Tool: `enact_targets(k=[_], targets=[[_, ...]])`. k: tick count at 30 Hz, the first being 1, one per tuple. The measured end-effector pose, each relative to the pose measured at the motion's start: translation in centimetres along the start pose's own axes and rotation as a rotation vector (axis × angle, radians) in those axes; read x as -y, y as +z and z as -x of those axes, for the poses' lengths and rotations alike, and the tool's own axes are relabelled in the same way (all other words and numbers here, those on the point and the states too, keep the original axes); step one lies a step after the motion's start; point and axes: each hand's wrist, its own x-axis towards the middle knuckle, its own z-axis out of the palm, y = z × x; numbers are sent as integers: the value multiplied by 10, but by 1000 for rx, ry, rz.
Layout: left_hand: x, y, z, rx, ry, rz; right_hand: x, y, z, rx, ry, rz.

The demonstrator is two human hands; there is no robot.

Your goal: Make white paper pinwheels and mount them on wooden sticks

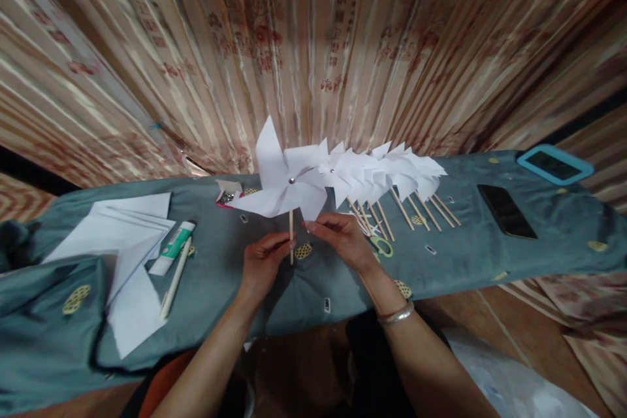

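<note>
A white paper pinwheel [300, 191] with a silver pin at its centre stands upright over the table. My left hand [264, 262] is closed around its thin wooden stick [291, 222], low down. With thumb and finger pinched, my right hand [340, 238] is at the tip of the pinwheel's lower blade and appears to grip it. Just right of it, a row of several finished pinwheels [377, 176] lies overlapped, sticks toward me. Scissors with light green handles [383, 247] lie partly under those sticks. A small open box of pins [228, 198] sits behind the pinwheel's left blade.
Folded white paper sheets [130, 228], a glue stick [174, 248] and a pale pen [176, 279] lie on the left. At the right are a black phone [507, 211] and a blue-framed tablet [555, 164]. A curtain [313, 46] hangs behind the green cloth [220, 241].
</note>
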Motion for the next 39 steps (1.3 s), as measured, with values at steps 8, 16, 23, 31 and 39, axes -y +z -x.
enact_targets(k=[8, 16, 23, 31, 39], targets=[[-1, 2, 0, 17, 2, 35, -3, 8, 0, 33, -18, 43], [0, 3, 1, 22, -13, 60, -6, 11, 0, 1, -105, 170], [-3, 1, 1, 42, 3, 6, 5, 2, 1, -1, -79, 196], [-6, -7, -1, 78, 3, -43, 7, -39, -9, -340, -47, 52], [-13, -9, 4, 194, -22, -92, 14, -50, -17, -407, -119, -106]])
